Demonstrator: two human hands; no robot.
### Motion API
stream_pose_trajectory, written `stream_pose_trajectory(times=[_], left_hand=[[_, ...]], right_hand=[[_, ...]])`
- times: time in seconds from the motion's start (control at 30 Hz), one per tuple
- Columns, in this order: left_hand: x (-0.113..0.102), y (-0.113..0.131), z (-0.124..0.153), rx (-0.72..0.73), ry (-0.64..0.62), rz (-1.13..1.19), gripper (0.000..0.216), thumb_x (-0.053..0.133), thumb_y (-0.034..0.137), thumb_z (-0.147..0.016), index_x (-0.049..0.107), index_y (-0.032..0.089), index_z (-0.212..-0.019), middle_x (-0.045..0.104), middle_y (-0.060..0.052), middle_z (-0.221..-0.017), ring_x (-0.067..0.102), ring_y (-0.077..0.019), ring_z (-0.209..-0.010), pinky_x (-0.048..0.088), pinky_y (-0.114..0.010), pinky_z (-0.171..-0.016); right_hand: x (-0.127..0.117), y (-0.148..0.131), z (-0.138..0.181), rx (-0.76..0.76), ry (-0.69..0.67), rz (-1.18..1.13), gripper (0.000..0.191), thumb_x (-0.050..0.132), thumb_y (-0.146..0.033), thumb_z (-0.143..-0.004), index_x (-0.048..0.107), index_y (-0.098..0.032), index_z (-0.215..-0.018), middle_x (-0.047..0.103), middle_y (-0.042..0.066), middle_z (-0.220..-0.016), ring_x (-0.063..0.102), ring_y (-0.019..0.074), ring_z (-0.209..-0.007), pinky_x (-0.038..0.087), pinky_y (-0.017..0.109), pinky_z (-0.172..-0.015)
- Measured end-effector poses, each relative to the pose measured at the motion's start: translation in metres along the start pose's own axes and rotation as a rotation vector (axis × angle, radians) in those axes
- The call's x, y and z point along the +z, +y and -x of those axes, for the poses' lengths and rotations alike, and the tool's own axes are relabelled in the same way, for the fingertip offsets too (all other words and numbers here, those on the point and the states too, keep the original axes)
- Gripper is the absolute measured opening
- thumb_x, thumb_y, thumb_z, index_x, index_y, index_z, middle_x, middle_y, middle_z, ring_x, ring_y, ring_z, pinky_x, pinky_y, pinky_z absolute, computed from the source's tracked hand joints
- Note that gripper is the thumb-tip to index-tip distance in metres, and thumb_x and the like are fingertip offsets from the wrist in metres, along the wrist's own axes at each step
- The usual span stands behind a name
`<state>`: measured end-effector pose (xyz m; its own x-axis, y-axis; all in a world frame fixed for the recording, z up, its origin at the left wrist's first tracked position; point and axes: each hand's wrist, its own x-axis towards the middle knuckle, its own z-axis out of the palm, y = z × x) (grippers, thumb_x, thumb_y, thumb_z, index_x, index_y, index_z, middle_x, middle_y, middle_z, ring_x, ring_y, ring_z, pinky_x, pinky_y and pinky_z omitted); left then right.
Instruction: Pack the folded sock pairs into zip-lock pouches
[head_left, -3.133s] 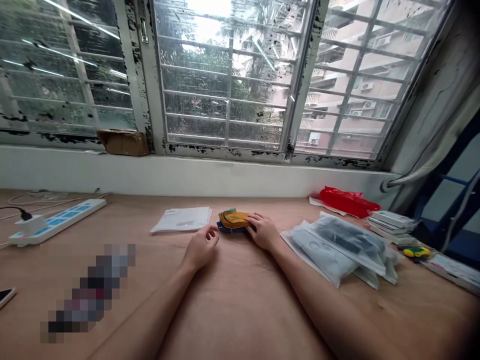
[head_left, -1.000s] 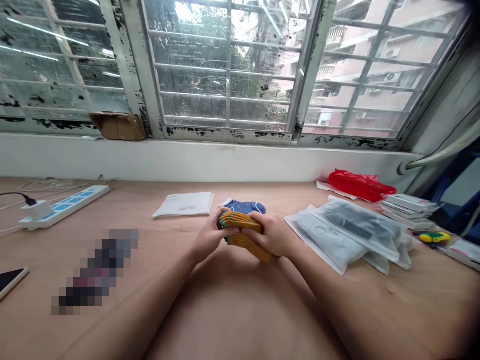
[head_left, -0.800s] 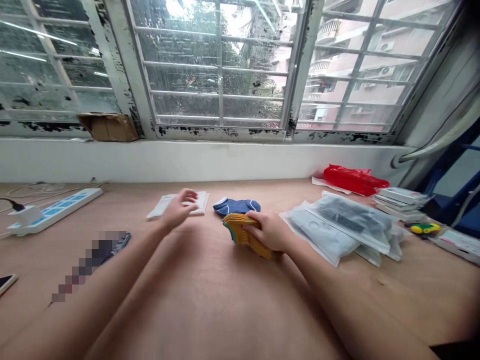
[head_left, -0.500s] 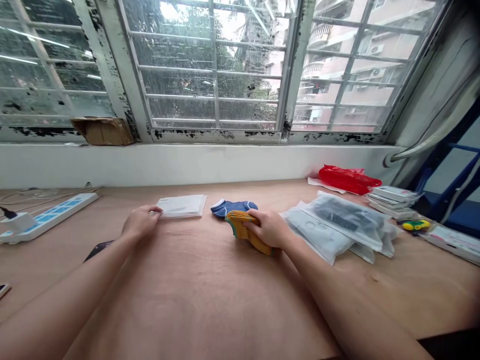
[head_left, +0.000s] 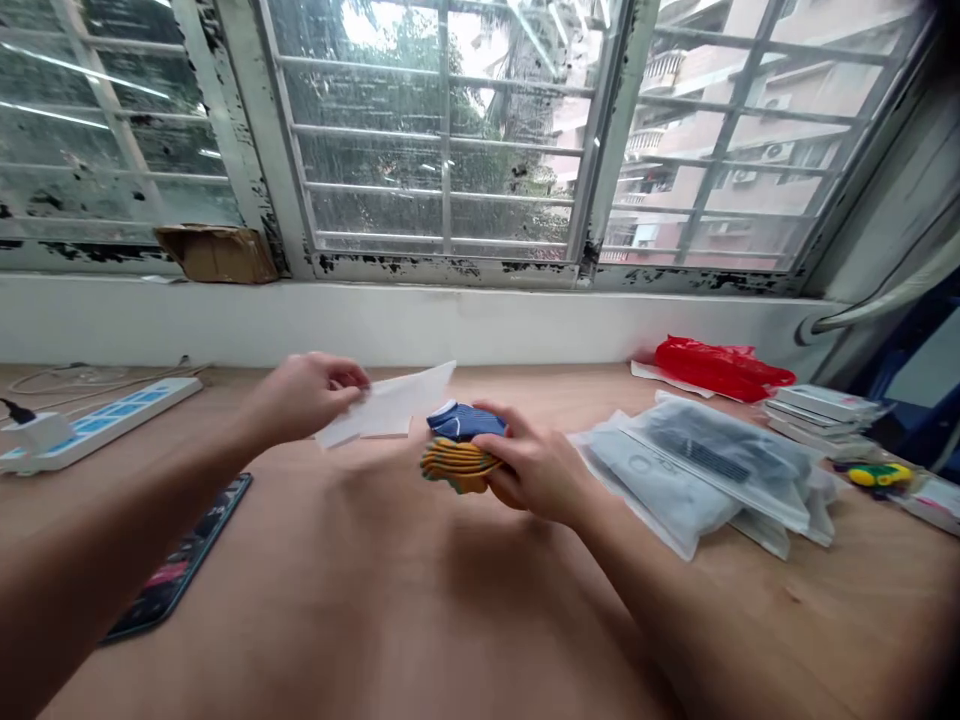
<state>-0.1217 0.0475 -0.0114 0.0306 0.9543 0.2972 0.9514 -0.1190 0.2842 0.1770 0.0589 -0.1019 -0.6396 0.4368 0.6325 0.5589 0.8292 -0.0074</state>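
1. Right now, the wooden table [head_left: 360,620] is the biggest thing. Picking things up looks done, but the two held things are not together.
2. Next biggest, a pile of cloudy see-through bags [head_left: 697,480] lies at 2 o'clock. No hand touches it.
3. At 10 o'clock sits a long white power strip [head_left: 135,425], and at 9 o'clock a flat dark phone [head_left: 199,550], partly under the left arm.
4. One thin white sheet [head_left: 409,390], maybe a flat bag, is up and tilted at 11 o'clock. More white lies flat below it.
5. The two hands are apart. The left hand [head_left: 311,395] is blurry but seems to pinch the near end of the sheet. The right hand [head_left: 544,465] squeezes the yellow bundle.
6. That yellow bundle [head_left: 457,465] is at 12 o'clock, folded, like socks.
7. A blue sock [head_left: 465,422] shows just behind it. I can't tell if the right hand grips that too.
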Motion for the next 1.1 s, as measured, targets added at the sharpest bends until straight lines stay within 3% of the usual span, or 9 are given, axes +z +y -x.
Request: stream_pose_trajectory(times=[0.07, 0.17, 0.3, 0.53, 0.67, 0.8, 0.93, 1.1], left_hand=[[0.005, 0.03, 0.004, 0.078, -0.077, 0.059, 0.022, 0.057, 0.036, -0.077, 0.073, 0.023, -0.084, 0.073, -0.001, -0.075, 0.064, -0.0188, -0.068, 0.043, -0.026, -0.06], [0.01, 0.066, 0.009, 0.2, -0.187, 0.124, 0.023, 0.056, 0.032, -0.075, 0.074, 0.025, -0.087, 0.075, 0.0, -0.082, 0.066, -0.0184, -0.072, 0.046, -0.025, -0.062], [0.011, 0.087, 0.012, 0.238, -0.172, 0.17, 0.027, 0.054, 0.03, -0.079, 0.069, 0.026, -0.101, 0.075, 0.002, -0.082, 0.065, -0.016, -0.068, 0.045, -0.024, -0.061], [0.016, 0.089, 0.014, 0.365, -0.105, 0.053, 0.025, 0.048, 0.024, -0.085, 0.072, 0.026, -0.077, 0.071, 0.003, -0.071, 0.061, -0.0147, -0.066, 0.041, -0.024, -0.061], [0.021, 0.088, 0.015, 0.4, -0.071, 0.034, 0.024, 0.048, 0.023, -0.085, 0.071, 0.026, -0.078, 0.073, 0.003, -0.079, 0.062, -0.0159, -0.072, 0.041, -0.025, -0.062], [0.027, 0.084, 0.012, 0.417, -0.092, 0.026, 0.025, 0.048, 0.025, -0.086, 0.072, 0.025, -0.081, 0.074, 0.0, -0.083, 0.064, -0.0177, -0.075, 0.042, -0.026, -0.063], [0.031, 0.077, 0.009, 0.332, -0.018, -0.109, 0.027, 0.047, 0.026, -0.086, 0.074, 0.028, -0.087, 0.075, 0.0, -0.092, 0.065, -0.0215, -0.081, 0.043, -0.028, -0.064], [0.028, 0.072, 0.01, 0.35, -0.096, -0.02, 0.029, 0.046, 0.024, -0.085, 0.074, 0.029, -0.088, 0.075, 0.001, -0.095, 0.065, -0.0206, -0.085, 0.045, -0.028, -0.068]], right_hand=[[-0.002, -0.011, -0.004, -0.064, 0.007, 0.029, 0.021, 0.055, -0.022, -0.088, 0.066, -0.025, -0.105, 0.043, 0.005, -0.149, 0.064, 0.0181, -0.096, 0.05, 0.027, -0.067], [-0.002, -0.019, -0.006, -0.044, 0.027, 0.07, 0.02, 0.053, -0.023, -0.09, 0.066, -0.024, -0.104, 0.047, 0.005, -0.146, 0.065, 0.0158, -0.087, 0.049, 0.025, -0.06], [-0.001, -0.012, -0.001, 0.011, 0.125, 0.11, 0.02, 0.051, -0.022, -0.09, 0.065, -0.022, -0.105, 0.056, 0.004, -0.136, 0.066, 0.0154, -0.087, 0.051, 0.025, -0.063], [-0.003, 0.003, 0.002, 0.05, 0.115, 0.111, 0.022, 0.057, -0.024, -0.088, 0.064, -0.023, -0.108, 0.054, 0.007, -0.136, 0.065, 0.0151, -0.084, 0.049, 0.024, -0.057], [-0.005, 0.003, 0.003, 0.023, 0.082, 0.098, 0.024, 0.054, -0.023, -0.09, 0.062, -0.022, -0.113, 0.059, 0.007, -0.128, 0.066, 0.0178, -0.092, 0.051, 0.026, -0.066], [-0.006, 0.003, 0.003, 0.071, 0.021, 0.1, 0.026, 0.054, -0.021, -0.088, 0.062, -0.022, -0.114, 0.063, 0.007, -0.122, 0.066, 0.0179, -0.087, 0.049, 0.025, -0.062], [-0.007, 0.005, 0.004, 0.069, 0.038, 0.072, 0.024, 0.053, -0.021, -0.089, 0.063, -0.021, -0.111, 0.065, 0.008, -0.117, 0.065, 0.0174, -0.085, 0.048, 0.025, -0.063], [-0.006, 0.006, 0.003, 0.022, 0.043, 0.087, 0.024, 0.052, -0.023, -0.09, 0.064, -0.023, -0.11, 0.059, 0.007, -0.129, 0.066, 0.0168, -0.087, 0.049, 0.026, -0.066]])
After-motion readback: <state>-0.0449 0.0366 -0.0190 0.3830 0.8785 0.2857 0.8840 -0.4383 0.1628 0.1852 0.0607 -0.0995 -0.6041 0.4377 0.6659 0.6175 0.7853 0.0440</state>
